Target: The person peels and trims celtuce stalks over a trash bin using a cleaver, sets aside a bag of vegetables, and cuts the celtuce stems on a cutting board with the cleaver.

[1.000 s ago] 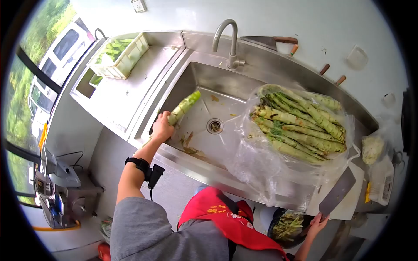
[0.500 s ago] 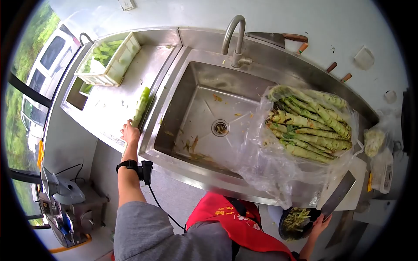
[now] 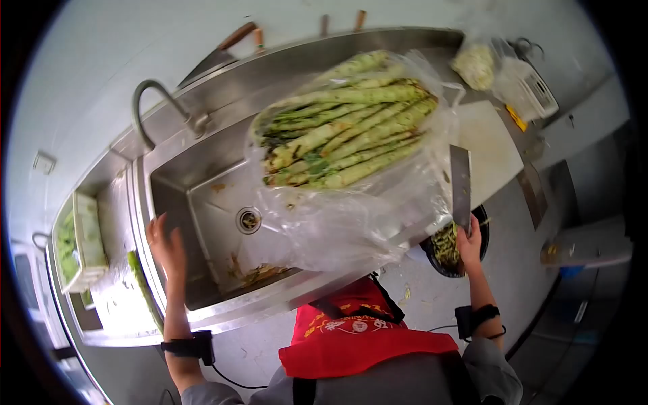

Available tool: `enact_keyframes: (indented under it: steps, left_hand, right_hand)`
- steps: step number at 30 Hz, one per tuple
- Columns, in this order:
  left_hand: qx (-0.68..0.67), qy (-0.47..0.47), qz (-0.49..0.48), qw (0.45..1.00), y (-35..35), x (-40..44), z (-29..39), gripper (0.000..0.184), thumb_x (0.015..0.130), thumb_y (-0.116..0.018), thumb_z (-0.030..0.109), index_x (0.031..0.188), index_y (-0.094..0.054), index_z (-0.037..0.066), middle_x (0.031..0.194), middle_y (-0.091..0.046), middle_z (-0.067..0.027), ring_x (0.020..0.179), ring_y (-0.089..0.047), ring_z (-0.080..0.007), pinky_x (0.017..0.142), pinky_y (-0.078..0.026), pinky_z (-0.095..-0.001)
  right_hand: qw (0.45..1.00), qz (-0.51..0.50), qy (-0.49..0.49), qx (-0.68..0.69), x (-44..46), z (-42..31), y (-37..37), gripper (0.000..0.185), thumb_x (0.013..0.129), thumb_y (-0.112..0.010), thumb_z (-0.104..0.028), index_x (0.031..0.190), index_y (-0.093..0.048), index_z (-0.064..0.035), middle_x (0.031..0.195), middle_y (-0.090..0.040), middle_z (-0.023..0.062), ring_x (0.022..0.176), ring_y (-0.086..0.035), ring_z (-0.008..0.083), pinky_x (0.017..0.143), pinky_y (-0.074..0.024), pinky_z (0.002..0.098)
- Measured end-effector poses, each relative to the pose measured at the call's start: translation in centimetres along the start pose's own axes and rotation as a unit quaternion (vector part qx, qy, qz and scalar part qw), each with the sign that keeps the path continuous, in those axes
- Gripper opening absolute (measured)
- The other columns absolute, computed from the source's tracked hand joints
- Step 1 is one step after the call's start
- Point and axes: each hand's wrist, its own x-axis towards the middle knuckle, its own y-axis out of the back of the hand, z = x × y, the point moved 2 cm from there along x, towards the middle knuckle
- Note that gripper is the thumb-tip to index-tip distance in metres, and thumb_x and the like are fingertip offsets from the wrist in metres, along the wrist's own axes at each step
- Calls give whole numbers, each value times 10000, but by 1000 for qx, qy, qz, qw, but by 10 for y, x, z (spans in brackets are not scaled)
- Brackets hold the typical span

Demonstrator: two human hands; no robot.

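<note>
My left hand [image 3: 167, 250] is over the left rim of the sink [image 3: 214, 192], fingers apart and holding nothing, slightly blurred. To its left a peeled green celtuce stalk [image 3: 144, 287] lies on the steel drainboard [image 3: 121, 297]. My right hand [image 3: 470, 241] grips a cleaver [image 3: 461, 189] by its handle, its blade pointing up and away from me beside the white cutting board [image 3: 489, 145]. A clear plastic bag [image 3: 351, 229] with several unpeeled celtuce stalks [image 3: 351, 131] spreads over the sink's right side. Below the cleaver is a black bin [image 3: 451, 270] of peelings.
A curved faucet [image 3: 165, 108] rises behind the sink. At the far left stands a white crate [image 3: 88, 233] holding green stalks. Another knife [image 3: 219, 57] leans at the back wall. Peel scraps [image 3: 260, 277] lie in the basin, and a white container [image 3: 530, 88] stands at the right.
My left hand has let go of the celtuce stalk and moved right to the sink's edge. The view has turned to the right. My right hand still holds the cleaver.
</note>
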Motion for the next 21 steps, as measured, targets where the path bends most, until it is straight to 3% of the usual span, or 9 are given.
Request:
enact_keyframes:
  steps: [2,4,6,9,10,12,13,18,21]
  left_hand:
    - [-142,-121,-93,978,-22,18,138,360,747,-624,-25,1092,-588,69,1157,-541,-139,1135,-476,-330,969,-385,-408]
    - [-237,-213,-188,929,-76,16,218,301,779,-640,23,1073,-592,69,1094,-562,-135,1050,-523,-327,893,-430,-392]
    - [-283,-232,-260,893,-143,16,269,301,814,-624,103,1107,-568,58,1123,-542,-139,1020,-528,-343,854,-448,-418]
    - [-114,-264,-186,940,-236,24,309,352,823,-605,146,1144,-512,34,1133,-518,-172,1034,-525,-362,853,-449,-446]
    - [-53,-229,-213,948,-250,27,323,358,825,-599,159,1143,-499,29,1124,-515,-181,1039,-523,-365,852,-450,-453]
    - [72,-156,-265,949,-269,35,340,371,827,-588,184,1141,-474,20,1105,-509,-199,1048,-519,-371,848,-450,-466]
    - [44,-107,-283,952,-275,40,344,315,840,-569,213,1076,-487,21,1067,-517,-191,1003,-545,-369,842,-452,-461]
    - [67,-225,-281,931,-221,34,382,250,847,-546,227,977,-502,17,1042,-554,-169,879,-597,-364,772,-461,-491]
    - [17,-190,-361,913,-172,8,388,253,837,-546,237,965,-520,21,1011,-575,-175,887,-598,-361,756,-458,-497]
  right_hand:
    - [999,13,34,17,3,20,4,498,871,-542,-57,1337,-371,-13,890,-516,-15,677,-435,32,577,-362,185]
    - [999,17,40,5,-6,13,7,498,868,-540,-47,1336,-376,-13,913,-520,-15,684,-437,30,577,-364,186]
    - [998,0,62,13,-8,26,24,506,855,-533,-21,1338,-384,-15,954,-533,-7,699,-441,28,585,-371,189]
    - [999,2,37,-14,-18,43,47,547,823,-536,-3,1348,-388,-44,825,-534,-23,612,-423,30,529,-334,190]
    - [998,9,53,22,-20,50,54,559,814,-547,-7,1349,-396,-66,751,-518,-34,579,-402,31,509,-315,192]
    - [998,17,52,-34,-26,61,75,564,806,-562,-6,1343,-412,-91,699,-526,-25,560,-396,43,502,-328,206]
    - [998,18,43,-37,-30,64,84,566,804,-568,-6,1341,-417,-98,688,-531,-17,555,-397,48,501,-335,211]
    - [999,18,15,-37,-29,95,125,563,802,-581,-12,1336,-423,-95,749,-568,20,552,-403,59,508,-353,223]
    - [999,16,19,-41,-11,113,144,553,806,-579,-18,1331,-425,-92,809,-603,37,551,-410,61,513,-364,228]
